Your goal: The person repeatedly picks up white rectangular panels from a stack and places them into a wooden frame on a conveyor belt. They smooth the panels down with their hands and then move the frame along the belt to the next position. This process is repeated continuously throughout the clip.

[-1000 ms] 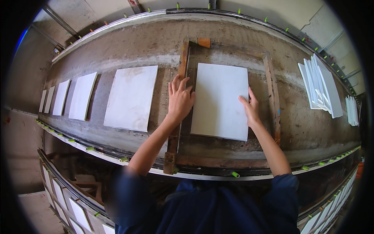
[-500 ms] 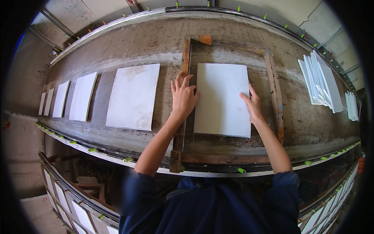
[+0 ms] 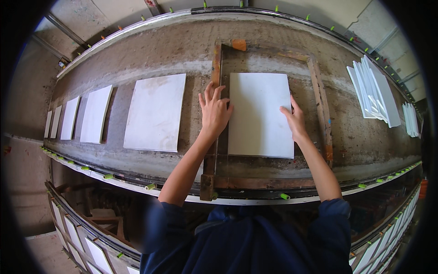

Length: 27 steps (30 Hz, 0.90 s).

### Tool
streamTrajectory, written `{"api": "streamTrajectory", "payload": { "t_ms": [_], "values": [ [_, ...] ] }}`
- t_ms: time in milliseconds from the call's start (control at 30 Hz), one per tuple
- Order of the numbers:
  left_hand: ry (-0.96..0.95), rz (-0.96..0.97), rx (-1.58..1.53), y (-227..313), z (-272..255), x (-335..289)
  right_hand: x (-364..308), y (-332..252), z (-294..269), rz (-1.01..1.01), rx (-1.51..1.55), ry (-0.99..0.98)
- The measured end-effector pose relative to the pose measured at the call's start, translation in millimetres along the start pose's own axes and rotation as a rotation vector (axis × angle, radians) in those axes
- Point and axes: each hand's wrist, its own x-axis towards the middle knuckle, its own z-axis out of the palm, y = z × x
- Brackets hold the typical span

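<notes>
A white rectangular sheet or thin stack (image 3: 260,116) lies inside a worn wooden frame (image 3: 320,96) on the long, stained table. My left hand (image 3: 215,112) rests over the frame's left bar, its fingers spread and bent, the thumb side against the sheet's left edge. On the opposite side my right hand (image 3: 295,119) has the sheet's right edge between thumb and fingers, with the thumb on top. The fingertips at that edge are partly hidden. Left of the frame lies another large white sheet (image 3: 155,112), with faint brown smudges.
Smaller white sheets (image 3: 96,114) lie in a row toward the far left. At the right is a fanned pile of white sheets (image 3: 376,93), with a smaller pile (image 3: 410,119) beyond it. Green pegs (image 3: 285,196) stick out along the table's near edge. An orange patch (image 3: 238,44) marks the frame's far bar.
The view has shifted very slightly. Both hands keep the same places at the sheet's edges, and the sheet still lies inside the frame.
</notes>
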Motion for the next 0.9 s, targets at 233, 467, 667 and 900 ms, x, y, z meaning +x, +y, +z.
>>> {"api": "streamTrajectory", "payload": {
  "t_ms": [233,467,667,900],
  "values": [
    [-0.040,-0.022,0.051,3,-1,1,1,6,5,-0.224,-0.417,0.139],
    [-0.097,-0.037,0.122,6,-3,2,9,4,11,-0.302,-0.750,0.239],
    [-0.096,-0.029,0.136,4,-2,0,15,15,15,-0.322,-0.685,0.246],
    [-0.068,0.003,0.147,4,-1,-1,14,27,20,-0.388,-0.732,0.302]
  ]
}}
